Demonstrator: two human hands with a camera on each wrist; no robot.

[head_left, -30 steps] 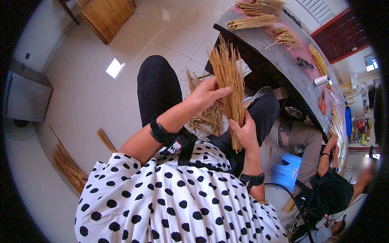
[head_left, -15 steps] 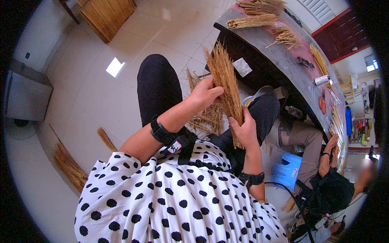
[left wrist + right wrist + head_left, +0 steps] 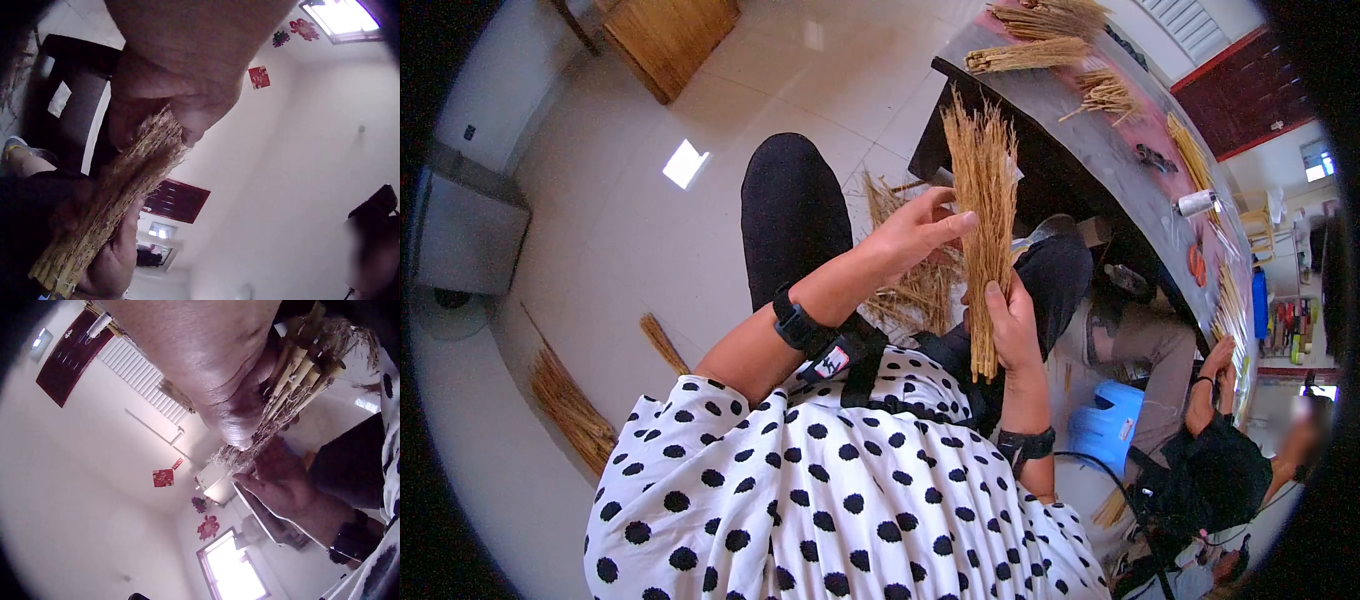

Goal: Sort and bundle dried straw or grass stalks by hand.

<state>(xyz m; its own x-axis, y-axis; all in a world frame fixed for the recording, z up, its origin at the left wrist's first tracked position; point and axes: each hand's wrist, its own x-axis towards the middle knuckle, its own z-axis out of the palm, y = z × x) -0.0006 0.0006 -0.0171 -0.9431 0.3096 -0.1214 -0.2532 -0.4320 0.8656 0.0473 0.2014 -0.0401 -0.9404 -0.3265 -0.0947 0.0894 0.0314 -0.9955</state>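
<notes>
A bundle of dry broom straw point(image 3: 983, 170) stands nearly upright in front of the lap, feathery tips up and cut stalk ends down. Around its lower part, the right hand point(image 3: 1015, 325) grips with the thumb across the front. Higher up, the left hand point(image 3: 920, 235) holds the bundle's left side, its thumb on the near face and its fingers partly hidden behind. The left wrist view shows the left fingers and thumb either side of the straw point(image 3: 119, 194). Thick cut stalk ends point(image 3: 300, 369) poke out beside the right hand in the right wrist view.
Loose straw point(image 3: 915, 290) litters the floor between the legs. At right, a long table point(image 3: 1090, 150) carries straw bundles, a white spool point(image 3: 1195, 203) and red-handled scissors point(image 3: 1196, 262). A blue stool point(image 3: 1105, 425) and another person point(image 3: 1215, 450) are nearby. More straw point(image 3: 570, 410) leans at left.
The bundle first leaned its tips to the left, then swung back right and stands straighter now. The left hand shifted slightly with it; the right hand kept its grip near the lower end.
</notes>
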